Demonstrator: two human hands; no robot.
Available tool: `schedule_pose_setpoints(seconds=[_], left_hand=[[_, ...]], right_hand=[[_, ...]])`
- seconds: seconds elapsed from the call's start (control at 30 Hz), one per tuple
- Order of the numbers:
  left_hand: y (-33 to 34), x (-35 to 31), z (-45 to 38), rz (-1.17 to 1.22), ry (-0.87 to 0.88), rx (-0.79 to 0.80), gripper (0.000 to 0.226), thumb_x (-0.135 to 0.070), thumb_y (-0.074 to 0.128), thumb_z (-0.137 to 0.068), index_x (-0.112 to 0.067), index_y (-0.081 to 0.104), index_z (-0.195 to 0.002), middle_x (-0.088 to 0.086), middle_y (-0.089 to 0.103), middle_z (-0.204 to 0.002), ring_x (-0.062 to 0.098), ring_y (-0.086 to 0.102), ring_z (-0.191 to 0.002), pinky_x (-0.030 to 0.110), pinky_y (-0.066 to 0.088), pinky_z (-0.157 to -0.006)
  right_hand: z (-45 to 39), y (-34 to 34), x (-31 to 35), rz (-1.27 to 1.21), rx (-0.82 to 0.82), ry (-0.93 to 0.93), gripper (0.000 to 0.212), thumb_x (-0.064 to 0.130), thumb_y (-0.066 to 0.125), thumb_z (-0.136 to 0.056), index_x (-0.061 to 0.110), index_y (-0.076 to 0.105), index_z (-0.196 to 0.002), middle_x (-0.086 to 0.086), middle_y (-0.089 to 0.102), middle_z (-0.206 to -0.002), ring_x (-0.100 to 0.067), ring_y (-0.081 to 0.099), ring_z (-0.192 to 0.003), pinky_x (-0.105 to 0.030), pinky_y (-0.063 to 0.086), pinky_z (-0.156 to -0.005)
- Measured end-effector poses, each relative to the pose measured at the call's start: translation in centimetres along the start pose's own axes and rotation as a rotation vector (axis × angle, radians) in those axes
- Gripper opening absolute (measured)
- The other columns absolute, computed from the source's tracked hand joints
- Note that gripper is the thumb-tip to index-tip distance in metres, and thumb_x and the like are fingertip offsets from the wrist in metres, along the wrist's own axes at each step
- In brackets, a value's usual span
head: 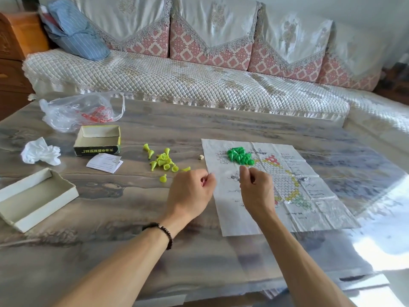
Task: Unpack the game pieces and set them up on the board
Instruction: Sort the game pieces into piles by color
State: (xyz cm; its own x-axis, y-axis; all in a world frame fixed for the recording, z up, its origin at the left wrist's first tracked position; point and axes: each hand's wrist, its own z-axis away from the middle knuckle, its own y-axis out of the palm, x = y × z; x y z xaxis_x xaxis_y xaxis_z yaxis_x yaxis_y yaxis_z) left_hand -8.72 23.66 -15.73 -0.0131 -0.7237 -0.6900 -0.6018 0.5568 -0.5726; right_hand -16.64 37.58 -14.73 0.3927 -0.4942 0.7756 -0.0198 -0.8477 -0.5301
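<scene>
A paper game board [309, 209] with a coloured hexagon grid lies flat on the table, right of centre. A heap of green cone pieces [240, 156] sits on its far edge. Loose yellow cone pieces [162, 161] lie scattered on the table left of the board, with a small die [200, 157] beside them. My left hand [190, 193] hovers at the board's left edge with its fingers curled round a small packet that shows reddish inside the fist [202, 180]. My right hand [255, 188] is over the board, thumb and forefinger pinched near the same packet; the packet itself is barely visible.
An open game box [97, 149] and a folded leaflet [104, 162] lie far left of the pieces. The box lid [33, 209] sits at the near left edge. A clear plastic bag [77, 114] and crumpled tissue [41, 151] lie behind. A sofa [199, 80] runs along the table's far side.
</scene>
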Motion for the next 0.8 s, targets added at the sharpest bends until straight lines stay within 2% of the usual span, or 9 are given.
schedule_pose_setpoints(seconds=[0.07,0.1,0.23,0.3,0.37,0.5,0.6,0.73,0.8], left_hand=[[1.9,-2.0,-1.2,-0.010,0.017,0.037,0.053,-0.027,0.056,-0.089,-0.012,0.024,-0.049,0.002,0.025,-0.041,0.019,0.024,-0.044,0.034,0.018,-0.045],[3.0,-2.8,-1.8,-0.006,0.016,0.073,0.053,-0.026,0.055,-0.089,-0.012,0.025,-0.048,0.001,0.026,-0.040,0.019,0.025,-0.043,0.033,0.020,-0.045],[7.5,-4.7,-2.6,-0.091,0.008,0.203,0.047,-0.028,0.049,-0.089,-0.012,0.034,-0.048,0.001,0.040,-0.045,0.028,0.050,-0.050,0.030,0.032,-0.046],[9.0,-4.6,-2.4,-0.158,-0.007,0.218,0.042,-0.030,0.047,-0.090,-0.013,0.039,-0.052,0.003,0.048,-0.052,0.030,0.056,-0.057,0.030,0.032,-0.048],[9.7,-4.2,-2.1,-0.229,0.011,0.217,0.039,-0.031,0.046,-0.090,-0.014,0.041,-0.055,0.003,0.050,-0.057,0.029,0.056,-0.059,0.031,0.032,-0.050],[10.1,-3.9,-1.3,-0.288,0.102,0.211,0.034,-0.032,0.043,-0.093,-0.017,0.050,-0.063,-0.002,0.048,-0.066,0.024,0.057,-0.064,0.030,0.030,-0.052],[10.0,-3.9,-1.2,-0.212,0.106,0.243,0.035,-0.033,0.044,-0.095,-0.017,0.051,-0.065,-0.003,0.041,-0.078,0.022,0.050,-0.065,0.032,0.035,-0.054],[8.7,-4.0,-1.7,-0.111,0.149,0.388,0.039,-0.026,0.044,-0.098,-0.024,0.045,-0.059,0.002,0.044,-0.081,0.020,0.047,-0.073,0.034,0.039,-0.065],[7.9,-3.5,-2.2,-0.093,0.152,0.454,0.038,-0.026,0.042,-0.099,-0.011,0.056,-0.068,0.006,0.053,-0.086,0.021,0.053,-0.081,0.037,0.044,-0.072]], right_hand=[[-0.5,-1.6,-2.2,0.015,-0.049,0.030,0.048,0.024,0.048,-0.095,0.011,0.034,-0.052,-0.001,0.030,-0.046,-0.012,0.024,-0.043,-0.027,0.020,-0.042],[-0.7,-2.1,-3.3,0.012,-0.068,0.048,0.048,0.026,0.048,-0.095,0.010,0.035,-0.052,-0.002,0.031,-0.046,-0.014,0.027,-0.043,-0.028,0.022,-0.043],[-1.2,-2.9,-6.4,0.087,-0.134,0.112,0.048,0.026,0.046,-0.094,0.009,0.036,-0.051,-0.002,0.036,-0.044,-0.017,0.031,-0.044,-0.034,0.029,-0.048],[-1.1,-2.8,-6.5,0.124,-0.122,0.135,0.050,0.030,0.042,-0.096,0.004,0.046,-0.054,-0.005,0.050,-0.047,-0.021,0.042,-0.046,-0.034,0.036,-0.051],[-1.0,-2.9,-6.3,0.131,-0.111,0.168,0.055,0.035,0.035,-0.099,0.003,0.058,-0.061,-0.007,0.062,-0.056,-0.024,0.056,-0.057,-0.036,0.044,-0.061],[-1.1,-2.8,-6.3,-0.054,-0.107,0.235,0.063,0.043,0.026,-0.101,0.014,0.062,-0.058,-0.006,0.067,-0.060,-0.027,0.063,-0.063,-0.040,0.051,-0.071],[-1.1,-2.8,-6.4,-0.242,-0.054,0.257,0.068,0.054,0.024,-0.097,0.017,0.063,-0.055,-0.004,0.063,-0.054,-0.026,0.060,-0.056,-0.048,0.052,-0.067],[-0.7,-4.2,-6.1,-0.253,0.016,0.175,0.062,0.038,0.027,-0.104,0.012,0.067,-0.064,-0.005,0.068,-0.064,-0.016,0.062,-0.061,-0.034,0.050,-0.066],[-0.5,-5.2,-6.3,-0.254,0.069,0.150,0.057,0.031,0.028,-0.105,0.009,0.068,-0.071,-0.009,0.070,-0.075,-0.017,0.064,-0.070,-0.029,0.051,-0.070]])
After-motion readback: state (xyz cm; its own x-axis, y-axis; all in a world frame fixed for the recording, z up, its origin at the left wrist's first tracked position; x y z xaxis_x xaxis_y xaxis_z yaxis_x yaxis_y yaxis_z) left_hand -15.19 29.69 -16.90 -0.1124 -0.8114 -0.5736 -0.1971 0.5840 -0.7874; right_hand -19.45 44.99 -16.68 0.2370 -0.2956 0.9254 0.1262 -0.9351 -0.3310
